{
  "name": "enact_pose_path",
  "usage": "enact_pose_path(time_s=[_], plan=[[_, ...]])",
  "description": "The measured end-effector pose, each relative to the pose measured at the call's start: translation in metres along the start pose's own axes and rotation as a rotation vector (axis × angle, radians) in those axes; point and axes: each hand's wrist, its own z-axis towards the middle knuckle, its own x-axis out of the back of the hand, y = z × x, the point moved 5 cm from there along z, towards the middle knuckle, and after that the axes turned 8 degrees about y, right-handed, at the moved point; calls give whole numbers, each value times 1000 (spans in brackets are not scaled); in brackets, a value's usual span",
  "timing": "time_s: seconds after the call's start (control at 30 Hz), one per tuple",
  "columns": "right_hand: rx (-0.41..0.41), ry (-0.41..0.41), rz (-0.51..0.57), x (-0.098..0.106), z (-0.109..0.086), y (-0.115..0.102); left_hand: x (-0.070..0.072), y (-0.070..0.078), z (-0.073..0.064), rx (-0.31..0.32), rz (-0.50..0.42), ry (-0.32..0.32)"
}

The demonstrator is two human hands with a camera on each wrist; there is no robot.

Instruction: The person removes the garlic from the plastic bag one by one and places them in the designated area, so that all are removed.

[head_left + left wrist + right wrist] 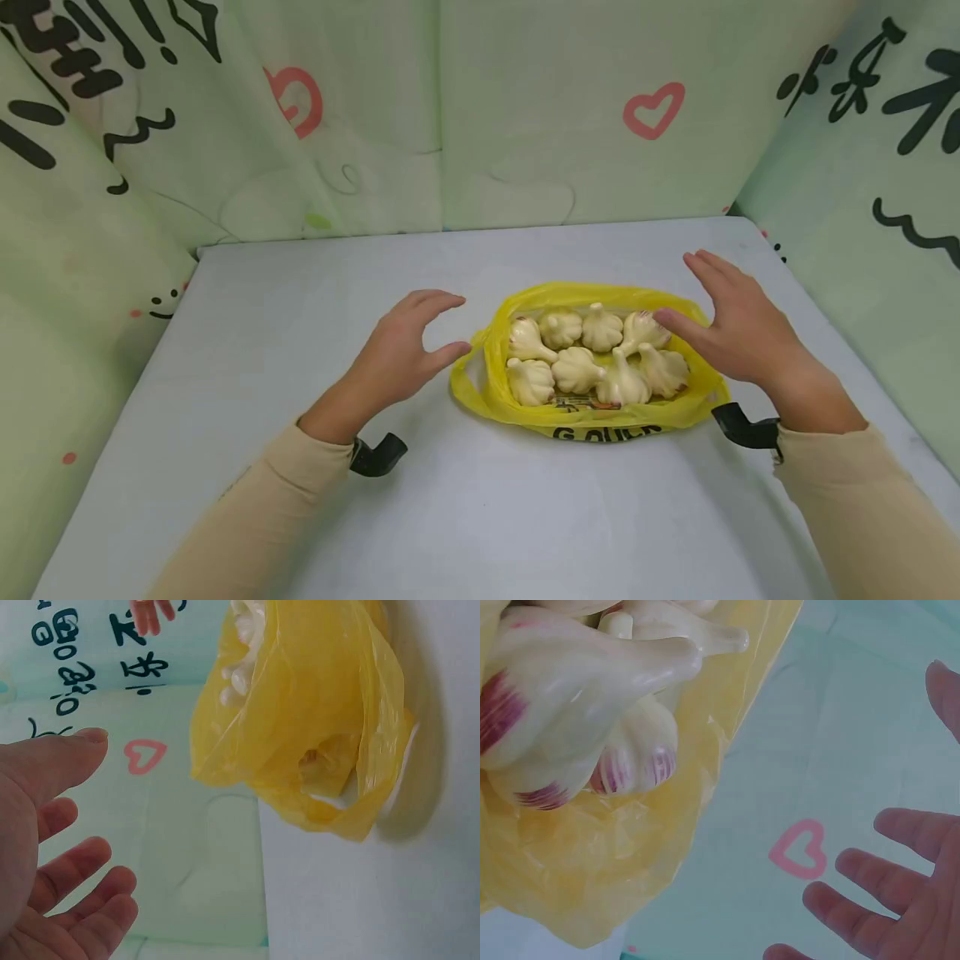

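Eight garlic bulbs point(577, 370) lie in a yellow bag point(562, 293), right of centre on the white table point(300, 333); we see the bag's long axis run left to right, its loose loop toward the left and its mouth upward; some stems point away from us, others sideways; our left hand point(393, 354) and right hand point(746, 329) stand apart, either side, fingers loose, gripping nothing.
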Motion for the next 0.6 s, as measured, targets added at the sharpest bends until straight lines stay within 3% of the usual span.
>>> enact_pose_path(time_s=[0.37,0.6], plan=[[-37,18,131,-6,-18,23,-36,17,2,-10,-164,-78],[-61,26,162,-12,-28,39,-55,25,5,-8,-168,-141]])
